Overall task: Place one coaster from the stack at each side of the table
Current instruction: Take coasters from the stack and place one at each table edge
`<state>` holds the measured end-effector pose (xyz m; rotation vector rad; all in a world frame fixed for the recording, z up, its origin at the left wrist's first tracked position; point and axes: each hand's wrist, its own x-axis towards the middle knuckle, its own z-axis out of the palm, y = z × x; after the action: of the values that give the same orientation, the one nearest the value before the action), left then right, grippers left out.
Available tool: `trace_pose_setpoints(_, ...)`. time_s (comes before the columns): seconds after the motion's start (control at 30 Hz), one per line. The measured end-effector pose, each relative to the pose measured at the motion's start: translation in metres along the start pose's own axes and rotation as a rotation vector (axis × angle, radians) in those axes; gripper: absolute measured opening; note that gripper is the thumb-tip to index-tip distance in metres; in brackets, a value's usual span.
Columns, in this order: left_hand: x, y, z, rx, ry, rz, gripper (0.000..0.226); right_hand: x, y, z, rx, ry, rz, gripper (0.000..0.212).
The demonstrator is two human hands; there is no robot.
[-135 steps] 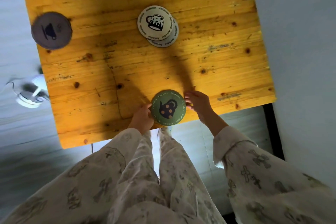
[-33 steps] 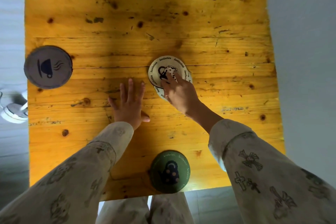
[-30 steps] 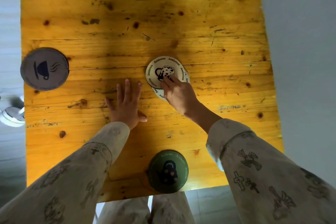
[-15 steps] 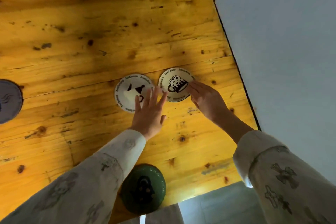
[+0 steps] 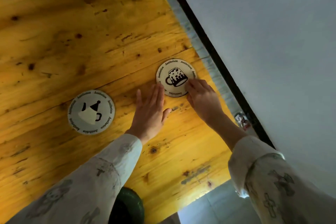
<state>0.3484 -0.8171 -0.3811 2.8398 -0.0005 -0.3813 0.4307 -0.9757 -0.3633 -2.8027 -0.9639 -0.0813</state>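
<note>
A cream coaster with a spotted mug drawing (image 5: 175,76) lies flat near the right edge of the yellow wooden table (image 5: 72,42). My right hand (image 5: 202,99) rests its fingertips on that coaster's lower right rim. My left hand (image 5: 151,112) lies flat with fingers straight, its tips touching the coaster's lower left rim. A second cream coaster with a tipped cup drawing (image 5: 91,112) lies alone in the middle of the table. A dark green coaster (image 5: 130,205) sits at the near edge, mostly hidden by my left sleeve.
A pale wall (image 5: 263,42) runs close along the table's right side, with a dark gap and a grey strip (image 5: 203,49) between them. A small metal fitting (image 5: 241,120) sits in that gap. Grey floor (image 5: 203,209) shows below the near edge.
The mug coaster has slid from the middle stack to the table's right edge under my right hand. My left hand left the tipped-cup coaster and moved beside the mug coaster. The view turned right.
</note>
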Motion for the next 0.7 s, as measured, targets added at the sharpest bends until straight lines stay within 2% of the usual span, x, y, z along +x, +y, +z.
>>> trace_pose_setpoints(0.23,0.032,-0.008,-0.004,0.029,-0.009,-0.034,0.083,-0.008,-0.007,0.012,-0.016,0.022,-0.080,0.010)
trace_pose_setpoints(0.33,0.045,-0.023,-0.015,0.055,-0.026,-0.010,0.085,-0.001,-0.015,0.010,0.083,0.010,-0.110,0.022)
trace_pose_setpoints(0.43,0.054,-0.021,-0.014,-0.002,0.014,-0.040,0.075,0.017,0.010,0.008,0.195,0.011,0.053,0.026)
trace_pose_setpoints(0.5,0.043,-0.016,-0.009,-0.064,0.058,-0.080,0.070,0.029,0.020,0.007,0.172,-0.060,0.156,0.035)
trace_pose_setpoints(0.6,0.030,-0.006,-0.001,-0.091,0.096,-0.117,0.077,0.046,0.028,0.007,0.147,-0.172,0.213,0.044)
trace_pose_setpoints(0.7,0.034,0.000,0.003,-0.084,0.123,-0.141,0.085,0.055,0.028,0.008,0.187,-0.180,0.282,0.039)
